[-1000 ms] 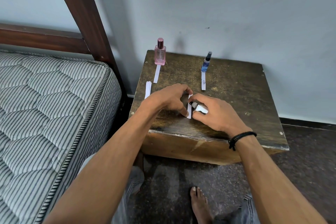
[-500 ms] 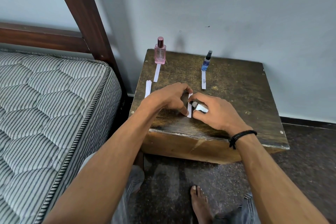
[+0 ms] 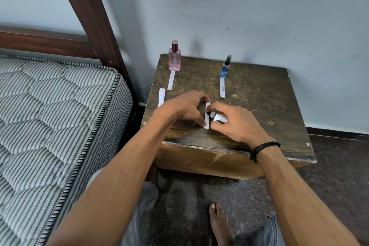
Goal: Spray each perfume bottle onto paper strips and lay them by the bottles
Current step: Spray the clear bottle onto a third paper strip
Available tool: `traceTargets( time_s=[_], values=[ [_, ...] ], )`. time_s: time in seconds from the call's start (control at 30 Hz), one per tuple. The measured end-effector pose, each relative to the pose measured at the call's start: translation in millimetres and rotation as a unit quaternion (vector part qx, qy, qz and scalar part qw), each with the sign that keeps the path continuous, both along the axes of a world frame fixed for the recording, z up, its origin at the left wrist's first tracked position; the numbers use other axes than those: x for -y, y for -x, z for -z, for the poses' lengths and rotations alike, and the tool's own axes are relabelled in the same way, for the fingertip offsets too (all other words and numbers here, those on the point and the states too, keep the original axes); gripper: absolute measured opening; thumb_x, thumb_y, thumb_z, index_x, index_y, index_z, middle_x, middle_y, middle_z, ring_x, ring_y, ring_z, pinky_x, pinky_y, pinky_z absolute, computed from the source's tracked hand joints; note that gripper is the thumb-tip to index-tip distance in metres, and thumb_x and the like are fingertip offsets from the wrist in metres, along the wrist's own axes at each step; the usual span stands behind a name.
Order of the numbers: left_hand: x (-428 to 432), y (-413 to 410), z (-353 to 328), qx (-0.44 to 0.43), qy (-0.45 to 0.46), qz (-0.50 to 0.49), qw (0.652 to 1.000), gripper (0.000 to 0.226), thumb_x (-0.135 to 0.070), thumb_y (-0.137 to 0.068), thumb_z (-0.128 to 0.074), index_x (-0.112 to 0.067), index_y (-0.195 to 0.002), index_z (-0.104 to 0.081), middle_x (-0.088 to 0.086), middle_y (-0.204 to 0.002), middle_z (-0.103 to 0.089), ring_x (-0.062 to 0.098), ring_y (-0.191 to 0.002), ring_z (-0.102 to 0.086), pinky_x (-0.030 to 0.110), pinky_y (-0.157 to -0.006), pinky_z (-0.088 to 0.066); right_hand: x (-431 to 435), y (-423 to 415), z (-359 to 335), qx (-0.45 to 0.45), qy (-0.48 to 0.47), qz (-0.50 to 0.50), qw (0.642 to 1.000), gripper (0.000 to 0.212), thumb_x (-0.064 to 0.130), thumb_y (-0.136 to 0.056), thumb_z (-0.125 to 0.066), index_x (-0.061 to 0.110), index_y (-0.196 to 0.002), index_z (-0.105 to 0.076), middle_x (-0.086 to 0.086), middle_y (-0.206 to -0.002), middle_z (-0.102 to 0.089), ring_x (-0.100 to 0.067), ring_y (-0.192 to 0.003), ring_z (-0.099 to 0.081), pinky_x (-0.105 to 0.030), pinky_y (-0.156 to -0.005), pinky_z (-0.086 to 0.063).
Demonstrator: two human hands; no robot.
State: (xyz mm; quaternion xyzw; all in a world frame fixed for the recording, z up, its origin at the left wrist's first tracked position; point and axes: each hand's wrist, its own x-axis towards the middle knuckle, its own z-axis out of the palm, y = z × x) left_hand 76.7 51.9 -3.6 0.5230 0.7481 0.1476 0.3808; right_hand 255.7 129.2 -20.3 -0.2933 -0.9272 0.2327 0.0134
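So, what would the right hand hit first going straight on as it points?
Probably the paper strip the left hand holds, just ahead of the small bottle in the right hand; depth is unclear.

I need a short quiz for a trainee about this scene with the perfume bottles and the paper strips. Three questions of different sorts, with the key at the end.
1. True or false: a laid strip lies in front of the pink bottle, but none lies in front of the blue bottle.
2. The left hand holds the third strip. What does the right hand grip? A) a pen B) a small bottle C) nothing
3. Where on the table does the spare stack lie?

Key: 1 false, each bottle has a strip in front of it; 2 B; 3 at its left edge.
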Motion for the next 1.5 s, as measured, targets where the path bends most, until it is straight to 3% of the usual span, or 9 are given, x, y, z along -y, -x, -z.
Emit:
traceTargets(
  time_s=[0.1,0.27,0.47,0.67,0.8,0.97,1.23,1.5],
  values=[
    [-0.1,0.1,-0.7,-0.002,0.002,0.002,1.000,0.084,-0.021,-0.069,-0.090,-0.022,-0.141,-0.045,0.003,-0.135,-0.049,0.022,-0.119,-0.052,0.038,-0.103,-0.045,-2.2,-0.4,0.4,0.001,0.021,0.013,1.000,0.039,0.039,-0.090,-0.065,0.045,-0.128,-0.058,0.016,-0.090,-0.058,-0.016,-0.082,-0.055,-0.033,-0.068,-0.038],
    [1.3,1.8,-2.2,0.006,0.007,0.001,1.000,0.083,-0.018,-0.070,-0.090,-0.022,-0.140,-0.046,0.004,-0.136,-0.050,0.022,-0.114,-0.054,0.034,-0.097,-0.046,-9.0,-1.4,-0.1,0.004,0.082,0.026,0.996,0.037,0.038,-0.090,-0.065,0.053,-0.122,-0.054,0.007,-0.094,-0.069,-0.019,-0.083,-0.064,-0.039,-0.079,-0.054],
    [2.0,5.3,-5.7,0.011,0.020,-0.001,1.000,0.083,-0.016,-0.072,-0.088,-0.023,-0.142,-0.044,0.006,-0.141,-0.050,0.019,-0.108,-0.050,0.029,-0.089,-0.039,-11.1,-3.2,-7.0,0.001,0.094,0.028,0.995,0.037,0.039,-0.095,-0.063,0.055,-0.126,-0.052,0.000,-0.111,-0.071,-0.024,-0.101,-0.066,-0.044,-0.090,-0.054],
    [3.3,6.5,-7.2,0.021,0.025,-0.007,0.999,0.082,-0.018,-0.074,-0.087,-0.023,-0.143,-0.044,0.006,-0.140,-0.051,0.019,-0.107,-0.050,0.028,-0.090,-0.038,-13.2,-4.3,-12.4,-0.010,0.096,0.026,0.995,0.035,0.039,-0.097,-0.062,0.056,-0.126,-0.050,0.000,-0.102,-0.069,-0.020,-0.086,-0.065,-0.044,-0.086,-0.055],
    [4.1,8.9,-7.7,0.038,0.019,-0.020,0.999,0.072,-0.020,-0.078,-0.084,-0.024,-0.141,-0.048,0.005,-0.139,-0.053,0.020,-0.110,-0.053,0.030,-0.093,-0.040,-15.4,-3.3,-12.9,-0.009,0.095,0.031,0.995,0.035,0.039,-0.097,-0.061,0.054,-0.126,-0.050,-0.003,-0.107,-0.068,-0.022,-0.087,-0.065,-0.045,-0.086,-0.055],
    [5.7,5.2,-9.0,0.039,0.013,-0.026,0.999,0.076,-0.021,-0.074,-0.088,-0.028,-0.138,-0.047,0.009,-0.144,-0.051,0.025,-0.124,-0.052,0.036,-0.102,-0.041,-15.5,-3.5,-14.9,-0.022,0.090,0.029,0.995,0.035,0.036,-0.097,-0.062,0.051,-0.127,-0.052,-0.004,-0.097,-0.069,-0.022,-0.078,-0.064,-0.043,-0.080,-0.054],
    [4.4,1.1,-8.4,-0.001,0.016,-0.025,1.000,0.072,-0.020,-0.074,-0.088,-0.023,-0.136,-0.052,0.005,-0.140,-0.053,0.023,-0.121,-0.053,0.027,-0.088,-0.037,-15.2,-2.4,-15.9,-0.019,0.085,0.031,0.996,0.035,0.035,-0.097,-0.064,0.049,-0.128,-0.053,0.001,-0.089,-0.067,-0.020,-0.074,-0.062,-0.041,-0.076,-0.054],
    [2.7,3.7,-4.9,0.012,-0.007,-0.060,0.998,0.045,-0.026,-0.084,-0.080,-0.026,-0.125,-0.060,0.004,-0.136,-0.057,0.019,-0.106,-0.054,0.030,-0.091,-0.040,-12.8,-0.9,-16.6,-0.014,0.091,0.031,0.995,0.038,0.036,-0.096,-0.063,0.048,-0.131,-0.052,-0.008,-0.110,-0.071,-0.030,-0.105,-0.066,-0.046,-0.091,-0.054]
  ],
)
